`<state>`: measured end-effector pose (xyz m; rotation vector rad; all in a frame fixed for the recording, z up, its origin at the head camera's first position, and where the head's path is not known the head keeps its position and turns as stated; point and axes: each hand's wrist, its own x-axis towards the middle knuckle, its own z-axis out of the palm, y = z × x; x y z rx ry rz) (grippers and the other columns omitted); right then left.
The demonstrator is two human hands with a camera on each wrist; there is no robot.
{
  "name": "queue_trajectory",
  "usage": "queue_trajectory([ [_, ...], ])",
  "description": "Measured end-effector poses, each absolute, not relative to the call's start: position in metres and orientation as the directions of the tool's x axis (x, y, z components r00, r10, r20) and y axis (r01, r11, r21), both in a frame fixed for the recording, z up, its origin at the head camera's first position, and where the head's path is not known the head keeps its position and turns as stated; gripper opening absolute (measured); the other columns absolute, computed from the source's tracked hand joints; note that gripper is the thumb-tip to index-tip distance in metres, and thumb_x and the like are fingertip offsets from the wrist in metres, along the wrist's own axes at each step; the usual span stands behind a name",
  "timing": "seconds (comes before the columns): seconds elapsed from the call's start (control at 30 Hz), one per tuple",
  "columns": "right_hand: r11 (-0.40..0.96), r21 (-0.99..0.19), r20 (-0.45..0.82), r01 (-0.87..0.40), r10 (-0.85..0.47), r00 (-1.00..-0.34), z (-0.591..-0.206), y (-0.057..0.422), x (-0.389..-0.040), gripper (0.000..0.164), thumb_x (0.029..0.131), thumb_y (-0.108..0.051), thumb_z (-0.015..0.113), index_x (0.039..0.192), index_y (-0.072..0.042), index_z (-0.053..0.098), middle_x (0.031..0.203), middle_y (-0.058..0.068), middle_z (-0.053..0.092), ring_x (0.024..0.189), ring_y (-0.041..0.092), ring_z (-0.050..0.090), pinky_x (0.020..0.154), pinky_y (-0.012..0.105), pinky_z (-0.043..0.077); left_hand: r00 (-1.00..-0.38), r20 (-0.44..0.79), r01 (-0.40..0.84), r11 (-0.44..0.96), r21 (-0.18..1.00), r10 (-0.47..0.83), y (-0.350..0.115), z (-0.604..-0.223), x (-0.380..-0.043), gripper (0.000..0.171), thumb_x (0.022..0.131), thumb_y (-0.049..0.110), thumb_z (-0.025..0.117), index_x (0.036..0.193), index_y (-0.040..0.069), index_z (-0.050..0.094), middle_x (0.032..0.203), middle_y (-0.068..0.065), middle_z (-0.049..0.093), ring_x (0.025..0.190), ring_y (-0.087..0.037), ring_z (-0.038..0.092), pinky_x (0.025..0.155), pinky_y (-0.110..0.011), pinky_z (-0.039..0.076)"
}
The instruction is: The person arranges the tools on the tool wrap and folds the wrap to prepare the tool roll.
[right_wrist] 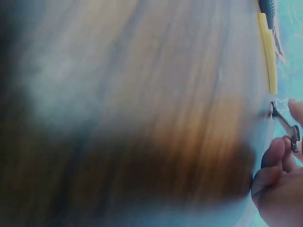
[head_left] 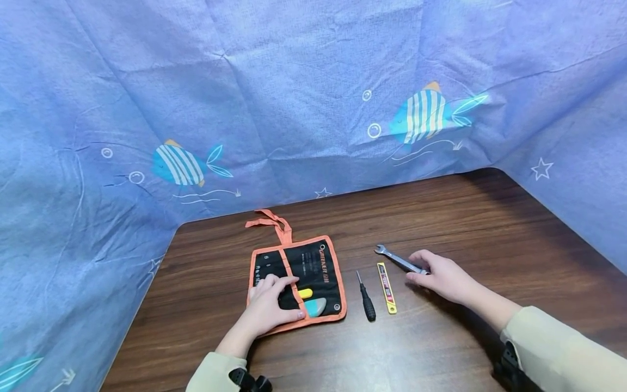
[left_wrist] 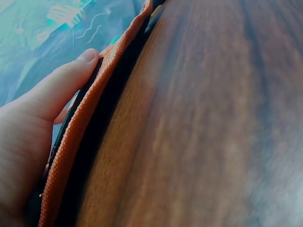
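Note:
A black tool pouch with orange trim (head_left: 313,256) lies unfolded on the table. My left hand (head_left: 269,306) rests on it, thumb and index finger spread along its orange strap. In the left wrist view, the thumb of the left hand (left_wrist: 42,109) lies against the orange edging (left_wrist: 78,127). A yellow piece (head_left: 306,293) and a teal-and-grey piece (head_left: 315,307) stick out of the pouch beside that hand. My right hand (head_left: 443,277) pinches one end of a metal wrench (head_left: 399,260); the right wrist view shows the wrench (right_wrist: 284,124) between thumb and fingers.
Between the pouch and the right hand lie a black-handled screwdriver (head_left: 367,302) and a narrow yellow packet (head_left: 387,288). Orange ties (head_left: 274,222) trail from the pouch's far edge. A blue fish-print cloth (head_left: 303,109) hangs around the back and sides of the wooden table (head_left: 196,305).

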<state>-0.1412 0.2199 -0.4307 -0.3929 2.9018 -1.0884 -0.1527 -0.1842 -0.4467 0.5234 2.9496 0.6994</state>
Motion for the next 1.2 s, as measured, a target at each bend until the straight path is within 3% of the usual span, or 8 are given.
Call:
queue_trajectory([
  [0.13,0.76,-0.601,0.116,-0.247,-0.222,-0.968,-0.433,0.217,-0.146,0.032,0.085,-0.025,0.068,0.11,-0.006,0.06,0.084,-0.003,0.062,0.074,0.011,0.054,0.065,0.033,0.044,-0.939,0.019,0.316,0.841,0.44,0.343,-0.185,-0.447,-0.153,0.077,0.063,0.073,0.067,0.128,0.035,0.054,0.104,0.007,0.047,0.1,-0.017,0.04,0.084,-0.044,0.028],
  [0.3,0.778,-0.575,0.137,-0.253,-0.214,-0.967,-0.434,0.212,-0.149,0.022,0.084,-0.016,0.065,0.105,-0.007,0.063,0.077,-0.006,0.059,0.068,0.01,0.053,0.061,0.031,0.042,-0.942,0.013,0.307,0.848,0.432,0.334,-0.185,-0.447,-0.153,0.08,0.062,0.074,0.067,0.129,0.034,0.053,0.107,0.006,0.048,0.102,-0.018,0.041,0.085,-0.045,0.029],
  [0.47,0.793,-0.557,0.146,-0.247,-0.199,-0.969,-0.432,0.207,-0.152,0.02,0.084,-0.012,0.062,0.104,-0.006,0.063,0.081,-0.003,0.064,0.072,0.012,0.056,0.064,0.035,0.045,-0.943,0.008,0.303,0.848,0.434,0.333,-0.185,-0.446,-0.153,0.081,0.063,0.073,0.067,0.13,0.032,0.052,0.108,0.005,0.049,0.103,-0.018,0.041,0.086,-0.046,0.029],
  [0.8,0.787,-0.591,0.11,-0.178,-0.14,-0.984,-0.431,0.2,-0.162,0.019,0.088,-0.019,0.06,0.101,-0.006,0.063,0.071,-0.003,0.058,0.058,0.013,0.046,0.054,0.031,0.036,-0.94,0.019,0.314,0.846,0.431,0.34,-0.185,-0.446,-0.154,0.08,0.063,0.073,0.066,0.13,0.032,0.053,0.103,0.008,0.047,0.099,-0.016,0.042,0.085,-0.044,0.028],
  [1.07,0.724,-0.657,0.162,-0.209,-0.135,-0.977,-0.433,0.193,-0.165,0.017,0.09,-0.019,0.06,0.101,-0.006,0.065,0.08,-0.001,0.062,0.07,0.015,0.052,0.065,0.034,0.042,-0.94,0.03,0.319,0.847,0.424,0.339,-0.185,-0.446,-0.153,0.08,0.063,0.073,0.066,0.13,0.031,0.053,0.097,0.01,0.045,0.093,-0.013,0.04,0.082,-0.043,0.028],
  [1.2,0.644,-0.74,0.133,-0.195,-0.144,-0.981,-0.431,0.187,-0.164,0.019,0.091,-0.021,0.06,0.102,-0.007,0.064,0.075,-0.001,0.057,0.068,0.015,0.051,0.062,0.031,0.041,-0.941,0.026,0.316,0.846,0.429,0.338,-0.186,-0.445,-0.153,0.079,0.064,0.072,0.067,0.13,0.031,0.053,0.097,0.009,0.045,0.093,-0.013,0.04,0.082,-0.043,0.028],
])
